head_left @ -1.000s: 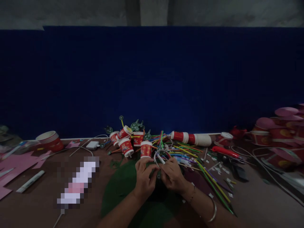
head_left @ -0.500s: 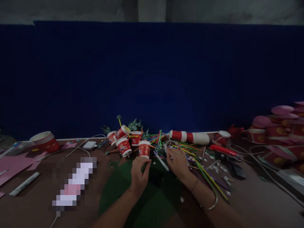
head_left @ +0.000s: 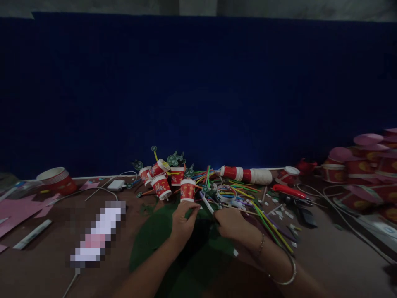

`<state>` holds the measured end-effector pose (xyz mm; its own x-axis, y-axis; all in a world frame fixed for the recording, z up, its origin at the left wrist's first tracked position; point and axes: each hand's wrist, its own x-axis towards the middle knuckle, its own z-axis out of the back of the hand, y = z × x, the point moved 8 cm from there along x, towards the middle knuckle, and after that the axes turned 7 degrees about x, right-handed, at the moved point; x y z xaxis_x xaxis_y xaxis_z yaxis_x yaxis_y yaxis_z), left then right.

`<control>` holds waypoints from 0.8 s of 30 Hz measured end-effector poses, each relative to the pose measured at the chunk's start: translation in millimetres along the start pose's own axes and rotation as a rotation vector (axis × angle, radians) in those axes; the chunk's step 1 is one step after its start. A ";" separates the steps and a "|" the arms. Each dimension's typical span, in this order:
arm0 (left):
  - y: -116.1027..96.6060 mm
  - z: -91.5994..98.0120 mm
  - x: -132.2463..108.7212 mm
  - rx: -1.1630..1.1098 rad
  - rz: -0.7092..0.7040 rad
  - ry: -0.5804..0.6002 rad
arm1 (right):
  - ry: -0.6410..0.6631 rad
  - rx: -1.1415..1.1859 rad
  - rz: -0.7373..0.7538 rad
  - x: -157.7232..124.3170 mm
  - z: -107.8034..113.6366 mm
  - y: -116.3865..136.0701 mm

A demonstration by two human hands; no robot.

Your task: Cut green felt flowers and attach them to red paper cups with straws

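Observation:
The scene is dim. My left hand (head_left: 183, 221) is pinched on a small dark green paper piece (head_left: 204, 216) over a large green sheet (head_left: 158, 244). My right hand (head_left: 231, 223) sits just right of it, fingers curled downward and meeting the same piece; what they grip is hidden. A white stick (head_left: 206, 202) lies between the hands. A clear tape roll (head_left: 226, 193) rests on the table just beyond my right hand. Red paper cups (head_left: 187, 190) with green toppers stand right behind my left hand.
Coloured straws (head_left: 263, 217) fan out to the right, beside a lying cup stack (head_left: 248, 175) and a red knife (head_left: 291, 190). Pink-lidded cups (head_left: 366, 165) and cables fill the far right. On the left lie pink paper (head_left: 15, 209), a marker (head_left: 31, 234), bowls (head_left: 56, 178) and a charger (head_left: 116, 185).
My right hand carried the tape roll out to the straws, left it there and came back beside my left hand. The left hand stayed pinched over the green sheet. The view tilted slightly.

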<state>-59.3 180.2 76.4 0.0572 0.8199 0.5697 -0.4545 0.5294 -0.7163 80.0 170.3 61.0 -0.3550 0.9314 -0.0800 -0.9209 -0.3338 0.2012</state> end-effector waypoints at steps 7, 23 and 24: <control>-3.7 -7.5 -2.8 -0.021 -0.012 0.052 | 0.169 0.025 -0.055 1.0 -0.6 0.2; 3.8 -15.1 -7.2 -0.091 0.158 0.140 | -0.214 0.506 -0.069 12.0 18.2 -16.8; 6.7 -15.7 -7.0 -0.116 0.195 0.138 | -0.260 0.587 -0.075 13.0 21.0 -16.4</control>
<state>-48.8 181.3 61.3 0.1028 0.9265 0.3619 -0.3645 0.3736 -0.8530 93.9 190.9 77.2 -0.1748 0.9785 0.1095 -0.6744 -0.2000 0.7107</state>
